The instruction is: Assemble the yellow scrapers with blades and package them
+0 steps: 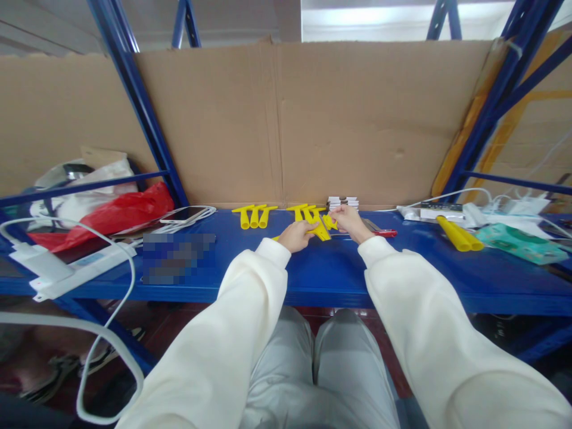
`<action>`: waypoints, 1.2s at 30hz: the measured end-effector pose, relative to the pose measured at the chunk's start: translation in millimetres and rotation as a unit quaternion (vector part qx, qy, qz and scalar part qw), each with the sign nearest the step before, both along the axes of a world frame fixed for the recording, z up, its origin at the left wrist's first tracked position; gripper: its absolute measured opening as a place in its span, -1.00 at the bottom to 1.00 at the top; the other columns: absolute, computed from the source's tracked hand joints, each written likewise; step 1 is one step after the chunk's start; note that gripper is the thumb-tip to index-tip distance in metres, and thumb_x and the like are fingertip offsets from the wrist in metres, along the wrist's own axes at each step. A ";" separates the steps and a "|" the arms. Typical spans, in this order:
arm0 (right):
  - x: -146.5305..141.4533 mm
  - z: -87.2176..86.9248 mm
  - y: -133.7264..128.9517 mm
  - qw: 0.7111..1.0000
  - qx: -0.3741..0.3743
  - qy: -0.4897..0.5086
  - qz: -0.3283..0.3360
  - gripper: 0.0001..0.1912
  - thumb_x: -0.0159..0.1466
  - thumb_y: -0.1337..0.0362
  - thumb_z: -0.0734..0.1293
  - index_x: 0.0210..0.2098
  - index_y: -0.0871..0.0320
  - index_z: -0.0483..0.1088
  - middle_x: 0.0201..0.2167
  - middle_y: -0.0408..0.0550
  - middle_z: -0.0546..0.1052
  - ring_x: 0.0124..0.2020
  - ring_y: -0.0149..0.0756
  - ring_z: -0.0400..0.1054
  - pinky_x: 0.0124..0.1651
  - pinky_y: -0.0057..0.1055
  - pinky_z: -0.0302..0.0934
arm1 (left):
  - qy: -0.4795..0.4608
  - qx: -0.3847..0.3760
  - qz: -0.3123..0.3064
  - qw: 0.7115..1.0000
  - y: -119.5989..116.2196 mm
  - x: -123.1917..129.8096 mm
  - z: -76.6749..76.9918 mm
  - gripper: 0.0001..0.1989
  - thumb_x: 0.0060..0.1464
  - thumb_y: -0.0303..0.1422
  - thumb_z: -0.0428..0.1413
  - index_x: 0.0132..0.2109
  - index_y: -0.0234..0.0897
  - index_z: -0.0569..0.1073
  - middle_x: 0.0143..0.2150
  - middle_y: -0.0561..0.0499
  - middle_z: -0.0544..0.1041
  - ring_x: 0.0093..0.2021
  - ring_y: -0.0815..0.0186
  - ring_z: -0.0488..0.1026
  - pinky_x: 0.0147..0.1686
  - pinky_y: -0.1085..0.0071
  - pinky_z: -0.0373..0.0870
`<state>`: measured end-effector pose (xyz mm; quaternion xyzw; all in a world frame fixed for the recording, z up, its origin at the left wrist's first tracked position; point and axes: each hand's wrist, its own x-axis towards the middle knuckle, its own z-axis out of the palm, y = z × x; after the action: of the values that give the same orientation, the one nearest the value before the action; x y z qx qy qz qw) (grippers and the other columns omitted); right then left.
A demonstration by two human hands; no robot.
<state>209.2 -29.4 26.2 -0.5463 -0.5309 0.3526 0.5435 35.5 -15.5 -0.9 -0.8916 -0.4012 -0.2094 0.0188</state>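
My left hand [297, 236] is closed on a yellow T-shaped piece [322, 231], which it holds just above the blue shelf. Close to its right, my right hand [349, 221] has its fingers pinched together at the piece's upper right; what lies between them is too small to make out. Behind the hands, several yellow T-shaped pieces [297, 211] lie in a row, partly hidden. Three more yellow pieces [254, 217] lie side by side farther left. A stack of small white boxes [343, 202] stands behind my right hand.
A red-handled tool [385, 233] lies right of my right hand. Farther right are two yellow tubes [459, 233] and a green packet [521, 243]. At left are a phone [182, 215], a power strip [84, 271], cables and a red bag [120, 214]. Cardboard [357, 125] stands behind.
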 end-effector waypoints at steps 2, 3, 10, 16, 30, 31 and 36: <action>3.8 0.1 -1.2 0.999 -0.025 0.001 0.031 -0.75 0.22 0.44 0.35 -0.52 0.14 0.21 -0.78 -0.36 0.17 -0.81 -0.62 -0.09 -0.74 -0.60 -0.23 | 0.007 0.006 0.004 1.000 0.9 -0.3 -0.8 -0.55 0.21 -0.45 0.06 0.24 -0.27 0.42 0.05 -0.15 0.57 0.07 0.20 0.50 0.09 0.36 0.37; 5.6 -0.3 -1.8 0.997 -0.045 -0.003 0.056 -0.74 0.22 0.42 0.35 -0.53 0.15 0.22 -0.78 -0.36 0.16 -0.80 -0.62 -0.10 -0.74 -0.60 -0.24 | 0.012 0.009 0.006 1.000 1.3 -0.4 -1.2 -0.55 0.21 -0.44 0.05 0.24 -0.26 0.42 0.05 -0.15 0.56 0.07 0.20 0.50 0.09 0.36 0.38; 10.8 -6.4 -1.1 0.971 -0.136 -0.030 0.193 -0.65 0.18 0.30 0.44 -0.58 0.17 0.19 -0.72 -0.30 0.20 -0.76 -0.65 -0.10 -0.71 -0.63 -0.26 | 0.022 0.019 0.023 0.999 1.9 0.7 -4.2 -0.54 0.24 -0.42 0.01 0.26 -0.28 0.39 0.07 -0.19 0.53 0.09 0.16 0.48 0.09 0.32 0.38; 8.8 -7.7 -1.6 0.968 -0.155 -0.020 0.197 -0.63 0.23 0.30 0.40 -0.59 0.17 0.17 -0.73 -0.32 0.15 -0.75 -0.64 -0.12 -0.70 -0.66 -0.24 | 0.025 0.025 0.016 0.999 -1.5 0.1 -2.6 -0.51 0.23 -0.43 0.01 0.29 -0.23 0.35 0.10 -0.14 0.52 0.11 0.19 0.46 0.12 0.34 0.36; 53.3 -10.5 19.1 0.945 -0.036 -0.309 -0.098 -0.80 0.13 0.56 0.27 -0.44 0.22 0.50 -0.50 -0.04 0.56 -0.51 -0.40 0.39 -0.44 -0.55 0.22 | 0.053 0.004 0.032 0.998 -9.9 2.2 2.3 -0.53 0.23 -0.44 0.02 0.27 -0.14 0.40 -0.03 -0.12 0.53 0.02 0.18 0.49 0.06 0.35 0.38; 62.5 -12.9 23.0 0.925 -0.015 -0.362 -0.117 -0.75 0.11 0.57 0.27 -0.37 0.21 0.55 -0.38 0.00 0.62 -0.34 -0.32 0.49 -0.28 -0.53 0.29 | 0.059 0.004 0.034 0.998 -9.9 2.5 2.4 -0.53 0.24 -0.44 0.01 0.27 -0.14 0.39 -0.02 -0.11 0.53 0.02 0.19 0.50 0.05 0.36 0.38; 89.5 -25.1 36.0 0.872 -0.055 -0.481 -0.078 -0.60 0.09 0.56 0.27 -0.18 0.18 0.63 -0.10 0.03 0.63 0.03 -0.19 0.48 0.10 -0.48 0.26 | 0.074 0.009 0.032 0.997 -8.3 5.8 2.1 -0.53 0.25 -0.42 0.00 0.28 -0.17 0.38 0.01 -0.12 0.53 0.03 0.20 0.49 0.04 0.39 0.37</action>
<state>298.8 6.6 1.1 -0.7168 -0.6623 0.0317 0.2159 41.3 -23.8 1.2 -0.8909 -0.4254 -0.1460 0.0632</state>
